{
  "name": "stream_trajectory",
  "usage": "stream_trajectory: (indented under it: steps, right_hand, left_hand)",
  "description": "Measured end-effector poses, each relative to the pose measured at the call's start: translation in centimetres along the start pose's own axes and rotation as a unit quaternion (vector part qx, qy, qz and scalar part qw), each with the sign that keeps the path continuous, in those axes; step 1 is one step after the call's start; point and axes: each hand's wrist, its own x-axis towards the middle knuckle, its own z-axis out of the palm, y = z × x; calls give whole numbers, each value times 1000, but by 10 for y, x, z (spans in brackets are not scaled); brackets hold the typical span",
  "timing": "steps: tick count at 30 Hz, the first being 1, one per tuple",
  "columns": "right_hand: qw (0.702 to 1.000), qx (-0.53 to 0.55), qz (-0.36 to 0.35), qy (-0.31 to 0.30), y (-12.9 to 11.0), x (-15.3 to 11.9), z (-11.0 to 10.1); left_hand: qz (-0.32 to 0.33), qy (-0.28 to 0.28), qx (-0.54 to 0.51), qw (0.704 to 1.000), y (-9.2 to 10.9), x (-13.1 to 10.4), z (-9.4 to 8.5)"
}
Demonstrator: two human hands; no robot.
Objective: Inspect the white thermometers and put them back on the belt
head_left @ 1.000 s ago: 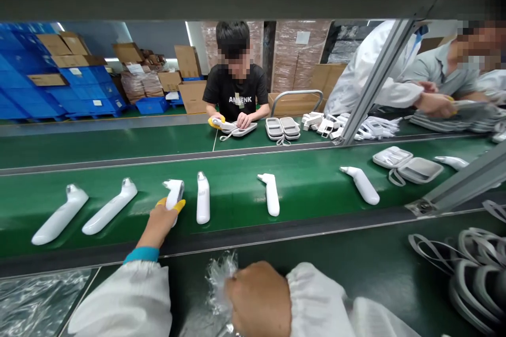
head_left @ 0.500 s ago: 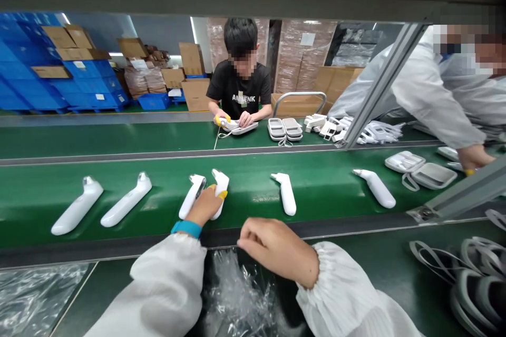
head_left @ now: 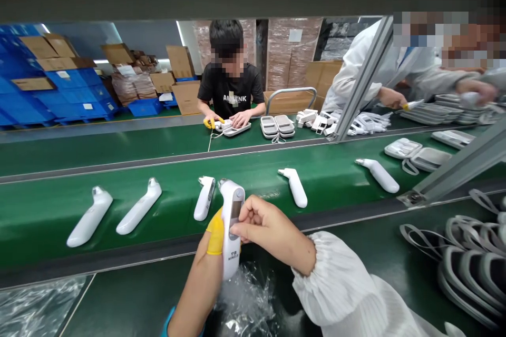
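My left hand [head_left: 215,239], with yellow finger covers, grips a white ear thermometer [head_left: 232,258] upright above the near edge of the belt. Its dark display and printed lettering face me. My right hand [head_left: 266,229] is closed, its thumb and curled fingers touching the thermometer's front by the display. Whether a thin piece sits in that pinch is too small to make out. Just behind, another ear thermometer [head_left: 204,199] stands on its side on the green belt [head_left: 253,168]. Below my hands is a heap of crumpled clear plastic [head_left: 247,305].
More thermometers lie along the belt, one [head_left: 297,188] to the right. Open grey cases [head_left: 429,158] and a slanted metal post [head_left: 361,81] stand at right. Several grey cases [head_left: 466,279] with straps sit near right. Co-workers handle parts across the belt.
My left hand has lifted a thermometer off the belt and brought it nearer, turned display toward me. My right hand has closed in against its front. The view has shifted slightly.
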Motion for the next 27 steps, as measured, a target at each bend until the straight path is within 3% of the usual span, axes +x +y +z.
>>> stream_trajectory:
  steps: [3,6,11,17,22,25,27]
  right_hand:
    - [1000,-24,-3,-3,-1,0,-3]
    - [1000,-21,3,-13,-3,0,-5]
    - [998,36,24,-44,-8,0,-3]
    - [999,-31,-4,6,-1,1,-1]
    - [999,3,16,-29,-3,2,-4]
    - [992,-116,-48,-14,-9,-4,1]
    - [965,-233,-116,15,-11,-9,7]
  left_hand:
    - [16,17,30,999,-7,2,-4]
    - [29,-8,47,998,-8,1,-7]
    - [1,0,61,998,-1,-1,-8]
    - [40,-20,77,996,-7,-1,-10]
    - [28,13,79,996,-1,-1,-7]
    - [50,43,121,990,4,-2,-5]
    - [89,50,156,982,4,-5,-3]
